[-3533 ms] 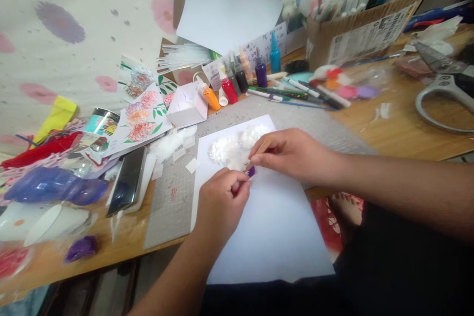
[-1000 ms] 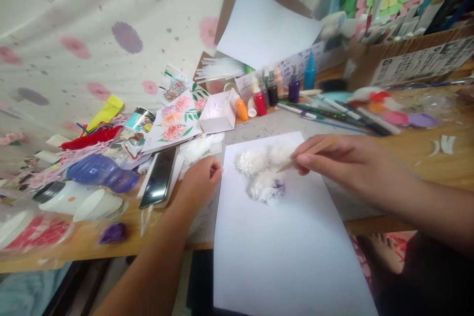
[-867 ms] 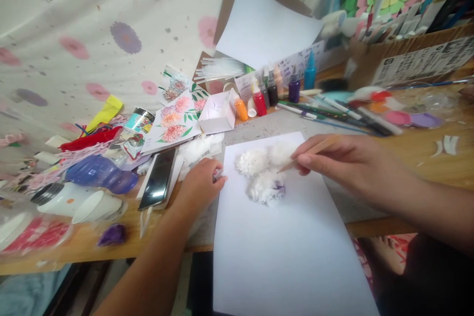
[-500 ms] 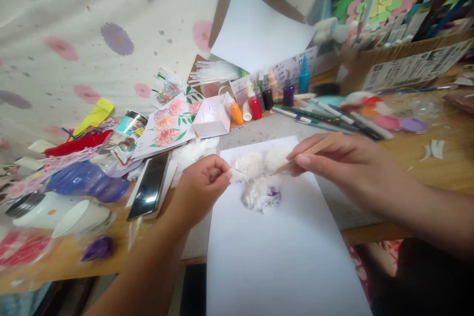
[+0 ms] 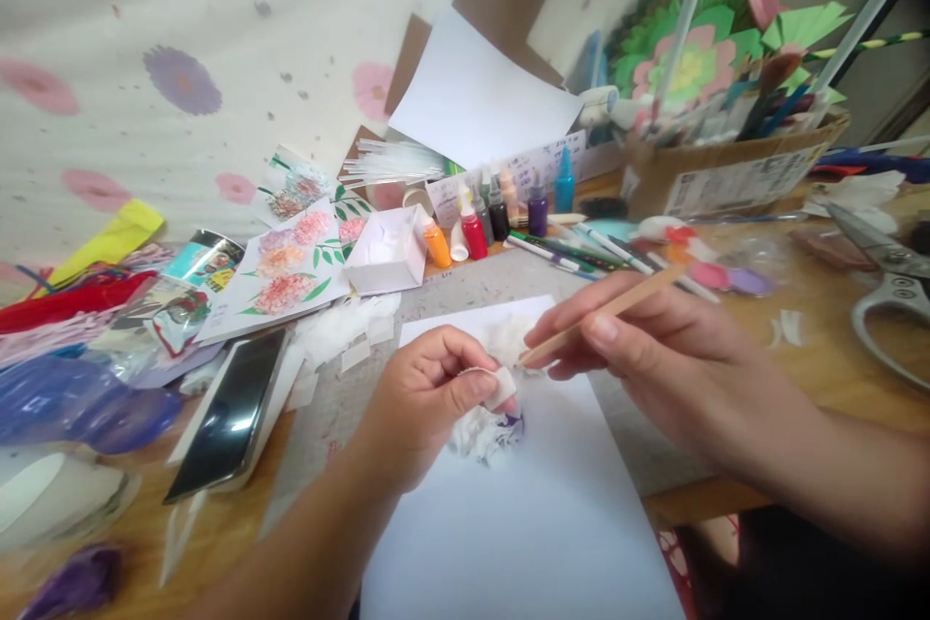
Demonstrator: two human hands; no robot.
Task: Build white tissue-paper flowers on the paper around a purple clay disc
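Note:
Between thumb and fingers, my left hand (image 5: 428, 402) pinches a small white paper piece (image 5: 501, 389). My right hand (image 5: 639, 334) is closed round a thin wooden stick (image 5: 610, 312), held like a pen. The stick's tip points down left and is close to the paper piece; whether they touch I cannot tell. Under both hands lies a large white sheet (image 5: 494, 523). On it sit clumps of crumpled white paper (image 5: 483, 436), one with a bit of purple showing at its edge. My hands partly hide the clumps behind.
Small paper squares (image 5: 356, 354) lie left of the sheet, beside a phone (image 5: 232, 412) and a flower picture card (image 5: 291, 262). Behind stand paint bottles (image 5: 474, 231) and a white box (image 5: 385, 252). Pens (image 5: 559, 255), scissors (image 5: 890, 281) and a cardboard box of brushes (image 5: 741, 170) are on the right.
My left hand has moved right, in front of the clumps, bringing the paper piece near the stick's tip. The camera view has shifted right, and the scissors now show.

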